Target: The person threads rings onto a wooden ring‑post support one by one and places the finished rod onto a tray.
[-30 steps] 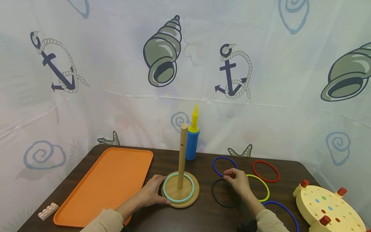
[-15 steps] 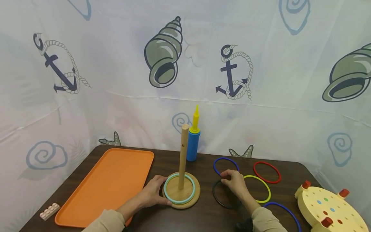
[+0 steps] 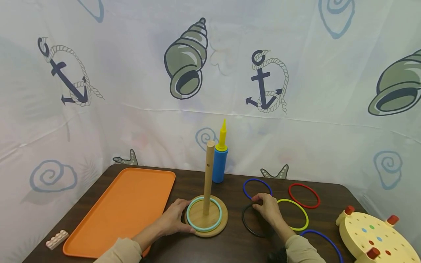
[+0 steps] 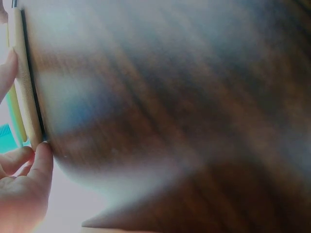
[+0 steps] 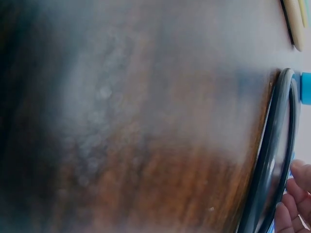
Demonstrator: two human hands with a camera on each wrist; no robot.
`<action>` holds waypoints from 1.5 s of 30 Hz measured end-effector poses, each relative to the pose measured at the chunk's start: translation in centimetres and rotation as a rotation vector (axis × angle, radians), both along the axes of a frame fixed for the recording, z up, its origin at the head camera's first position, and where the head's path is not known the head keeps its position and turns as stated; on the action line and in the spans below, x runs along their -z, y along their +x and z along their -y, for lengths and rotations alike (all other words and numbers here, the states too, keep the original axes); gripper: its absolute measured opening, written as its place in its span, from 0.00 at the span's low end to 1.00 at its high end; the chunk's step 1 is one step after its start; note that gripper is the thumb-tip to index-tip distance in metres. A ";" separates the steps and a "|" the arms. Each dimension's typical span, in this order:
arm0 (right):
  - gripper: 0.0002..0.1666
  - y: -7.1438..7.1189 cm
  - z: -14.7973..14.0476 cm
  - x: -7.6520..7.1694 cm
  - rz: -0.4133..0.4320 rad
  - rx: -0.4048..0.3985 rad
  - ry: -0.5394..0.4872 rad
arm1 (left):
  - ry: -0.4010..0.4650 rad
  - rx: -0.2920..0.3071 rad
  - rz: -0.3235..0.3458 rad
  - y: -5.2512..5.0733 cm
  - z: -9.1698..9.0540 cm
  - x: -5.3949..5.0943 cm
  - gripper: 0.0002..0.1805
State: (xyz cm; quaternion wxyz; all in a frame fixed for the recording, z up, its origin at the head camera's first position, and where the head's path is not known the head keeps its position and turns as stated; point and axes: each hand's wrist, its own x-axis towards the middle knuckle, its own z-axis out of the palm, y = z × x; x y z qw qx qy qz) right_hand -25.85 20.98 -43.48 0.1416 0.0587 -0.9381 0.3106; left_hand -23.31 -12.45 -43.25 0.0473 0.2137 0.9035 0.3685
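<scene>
My left hand (image 3: 173,218) grips the left side of the round wooden base (image 3: 221,227), thumb in front and fingers behind. An upright wooden post (image 3: 208,175) rises from the base, with a light teal ring (image 3: 219,220) lying around it and a yellowish ring edge just inside. In the left wrist view, fingertips touch the rim of the base (image 4: 28,97). My right hand (image 3: 270,210) has its thumb and fingertips together at the far edge of the black ring (image 3: 245,223), which lies on the table. The right wrist view shows these fingers (image 5: 295,194) against the black ring (image 5: 265,170).
An orange tray (image 3: 131,204) lies left, beside a pink block (image 3: 57,239). Behind the post stands a blue pump (image 3: 219,166). Around my right hand lie blue (image 3: 245,190), red (image 3: 304,185), yellow (image 3: 307,219) and another blue ring (image 3: 329,241). A cream pegged disc (image 3: 378,233) is far right.
My right fingertips have shifted slightly nearer, from beside the blue ring to the black ring's far edge. The left hand keeps its hold on the base.
</scene>
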 end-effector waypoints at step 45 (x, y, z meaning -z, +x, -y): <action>0.07 1.2 0.0 0.0 0.032 -0.012 -0.056 | -0.004 -0.005 -0.012 -0.1 0.0 0.2 0.48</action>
